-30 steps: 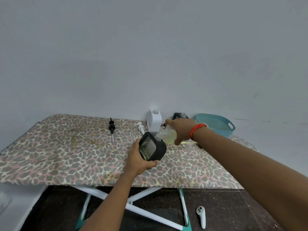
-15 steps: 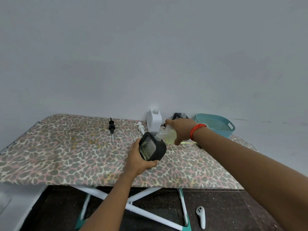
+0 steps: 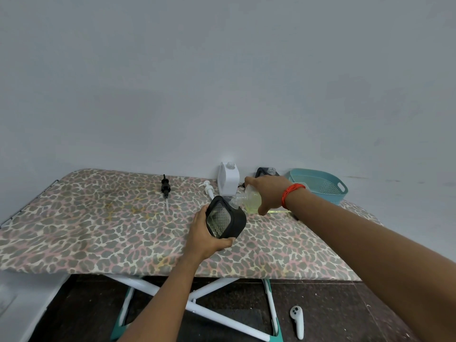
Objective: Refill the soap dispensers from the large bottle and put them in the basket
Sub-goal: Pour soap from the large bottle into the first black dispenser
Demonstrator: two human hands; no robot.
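Observation:
My left hand (image 3: 206, 234) grips a black square soap dispenser (image 3: 225, 217) with a ribbed clear front, tilted above the table, its open neck pointing up and right. My right hand (image 3: 267, 193) holds the large clear bottle (image 3: 250, 200) of yellow-green soap, tipped so its mouth meets the dispenser's neck. A white dispenser (image 3: 228, 178) stands upright by the wall. Another black dispenser (image 3: 267, 172) sits behind my right hand, mostly hidden. The teal basket (image 3: 320, 185) rests at the table's far right.
A black pump head (image 3: 165, 190) and a white pump head (image 3: 209, 190) lie on the leopard-print table (image 3: 98, 230). A white controller (image 3: 297, 320) lies on the dark floor below. The wall runs right behind the table.

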